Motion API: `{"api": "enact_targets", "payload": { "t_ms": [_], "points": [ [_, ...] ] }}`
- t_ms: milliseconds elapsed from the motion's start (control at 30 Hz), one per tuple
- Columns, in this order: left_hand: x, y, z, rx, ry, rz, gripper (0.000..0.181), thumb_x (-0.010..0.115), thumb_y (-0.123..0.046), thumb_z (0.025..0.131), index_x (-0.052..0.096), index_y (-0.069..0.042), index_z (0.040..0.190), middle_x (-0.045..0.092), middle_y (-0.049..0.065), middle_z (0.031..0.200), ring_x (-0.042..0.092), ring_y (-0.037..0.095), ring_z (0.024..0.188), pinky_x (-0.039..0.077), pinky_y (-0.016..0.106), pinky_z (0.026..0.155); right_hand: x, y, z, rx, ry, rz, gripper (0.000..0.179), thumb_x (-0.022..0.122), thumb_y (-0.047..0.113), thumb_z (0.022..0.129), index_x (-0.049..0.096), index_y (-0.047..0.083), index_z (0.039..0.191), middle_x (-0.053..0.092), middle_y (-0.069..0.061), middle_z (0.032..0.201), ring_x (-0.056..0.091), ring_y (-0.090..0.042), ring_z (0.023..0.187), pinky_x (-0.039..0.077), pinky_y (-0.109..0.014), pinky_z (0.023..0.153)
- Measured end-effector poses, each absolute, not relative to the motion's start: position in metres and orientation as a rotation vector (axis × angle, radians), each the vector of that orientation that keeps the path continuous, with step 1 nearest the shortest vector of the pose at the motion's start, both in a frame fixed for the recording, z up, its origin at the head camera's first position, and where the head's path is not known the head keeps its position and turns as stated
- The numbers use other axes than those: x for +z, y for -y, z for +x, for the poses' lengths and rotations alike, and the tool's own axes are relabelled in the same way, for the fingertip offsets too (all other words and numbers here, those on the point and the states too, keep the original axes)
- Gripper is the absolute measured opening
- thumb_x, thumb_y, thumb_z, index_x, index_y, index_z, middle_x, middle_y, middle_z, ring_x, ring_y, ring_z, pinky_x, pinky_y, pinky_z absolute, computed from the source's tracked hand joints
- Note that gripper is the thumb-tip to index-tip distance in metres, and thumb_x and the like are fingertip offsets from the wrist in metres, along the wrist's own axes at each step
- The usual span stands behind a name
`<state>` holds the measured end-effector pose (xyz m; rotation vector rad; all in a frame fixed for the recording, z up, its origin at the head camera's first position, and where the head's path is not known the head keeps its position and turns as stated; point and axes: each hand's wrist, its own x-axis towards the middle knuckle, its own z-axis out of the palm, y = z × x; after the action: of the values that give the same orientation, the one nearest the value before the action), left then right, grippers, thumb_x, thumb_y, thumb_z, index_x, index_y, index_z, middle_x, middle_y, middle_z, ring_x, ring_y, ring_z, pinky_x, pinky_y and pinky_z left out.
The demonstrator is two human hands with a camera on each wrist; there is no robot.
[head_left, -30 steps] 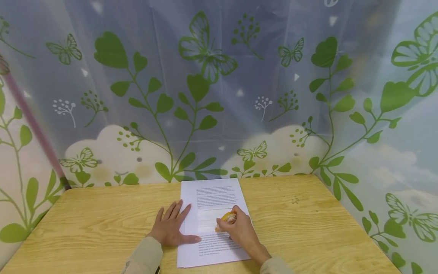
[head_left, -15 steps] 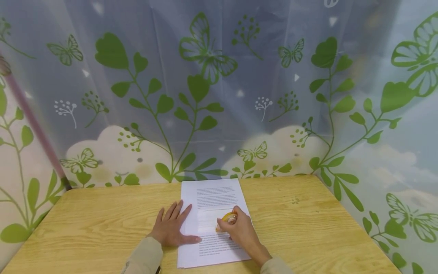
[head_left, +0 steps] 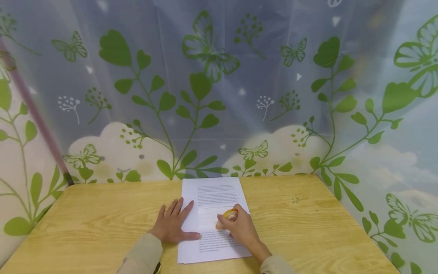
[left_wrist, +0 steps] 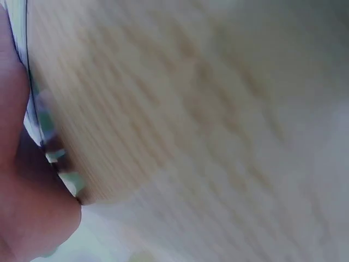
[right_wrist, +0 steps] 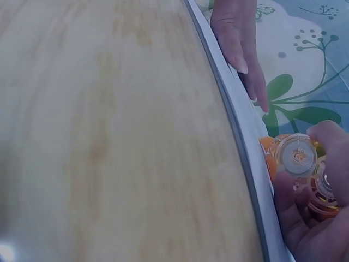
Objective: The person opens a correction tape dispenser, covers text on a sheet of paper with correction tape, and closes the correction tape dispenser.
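A stack of printed paper lies on the wooden table, with a blank white band across the middle of its text. My right hand grips an orange and clear correction tape, its tip down on the page at the band's lower right. Its round see-through reels show in the right wrist view, where the correction tape sits between thumb and fingers. My left hand lies flat with spread fingers over the paper's left edge, thumb on the sheet. In the left wrist view only part of the left hand shows.
The wooden table extends to both sides of the paper. Behind it and to the right hangs a curtain printed with green leaves and butterflies. A reddish pole stands at the back left.
The head view has shifted slightly. Both hands and the correction tape keep nearly the same place on the paper.
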<state>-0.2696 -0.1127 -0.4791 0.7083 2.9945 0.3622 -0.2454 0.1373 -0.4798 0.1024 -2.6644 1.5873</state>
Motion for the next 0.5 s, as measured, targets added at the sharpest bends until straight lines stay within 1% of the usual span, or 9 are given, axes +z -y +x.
{"api": "enact_targets", "payload": {
  "t_ms": [100,200,333,433,500],
  "points": [
    [-0.48,0.114,-0.271,0.442,-3.006,0.757,0.103,0.053,-0.078,0.075,0.025,-0.015,0.152,0.02,0.023,0.154,0.019,0.043,0.138,0.012,0.067,0.104,-0.48,-0.138,-0.246,1.588,2.649,0.092,0.046,0.069,0.046,0.085,0.046,0.006,0.09,0.059,-0.002,0.073,0.054,-0.011,0.048,0.046,-0.024,0.044],
    [-0.477,0.114,-0.273,0.544,-3.037,0.817,0.102,0.057,-0.076,0.075,0.028,-0.013,0.151,0.024,0.024,0.152,0.023,0.046,0.136,0.015,0.067,0.103,-0.479,-0.139,-0.246,1.584,2.614,0.078,0.046,0.068,0.049,0.085,0.049,0.007,0.091,0.057,-0.002,0.072,0.051,-0.011,0.053,0.044,-0.023,0.045],
    [-0.471,0.115,-0.276,0.595,-3.098,0.871,0.1,0.06,-0.074,0.073,0.039,-0.01,0.146,0.037,0.022,0.146,0.035,0.043,0.13,0.023,0.064,0.102,-0.473,-0.139,-0.246,1.609,2.552,0.078,0.046,0.069,0.051,0.083,0.052,0.008,0.09,0.054,-0.001,0.069,0.046,-0.01,0.054,0.04,-0.024,0.046],
    [-0.465,0.116,-0.277,0.634,-3.136,0.873,0.094,0.062,-0.073,0.072,0.049,-0.007,0.139,0.049,0.018,0.138,0.046,0.039,0.124,0.032,0.057,0.102,-0.468,-0.138,-0.247,1.654,2.514,0.08,0.046,0.069,0.052,0.082,0.053,0.01,0.089,0.051,0.0,0.065,0.042,-0.009,0.052,0.037,-0.023,0.045],
    [-0.463,0.115,-0.277,0.684,-3.142,0.853,0.089,0.064,-0.07,0.073,0.054,-0.006,0.134,0.054,0.015,0.133,0.05,0.036,0.121,0.036,0.052,0.1,-0.465,-0.137,-0.246,1.687,2.49,0.081,0.045,0.069,0.052,0.082,0.053,0.01,0.089,0.05,0.001,0.064,0.04,-0.009,0.051,0.036,-0.023,0.045]
  ]
}}
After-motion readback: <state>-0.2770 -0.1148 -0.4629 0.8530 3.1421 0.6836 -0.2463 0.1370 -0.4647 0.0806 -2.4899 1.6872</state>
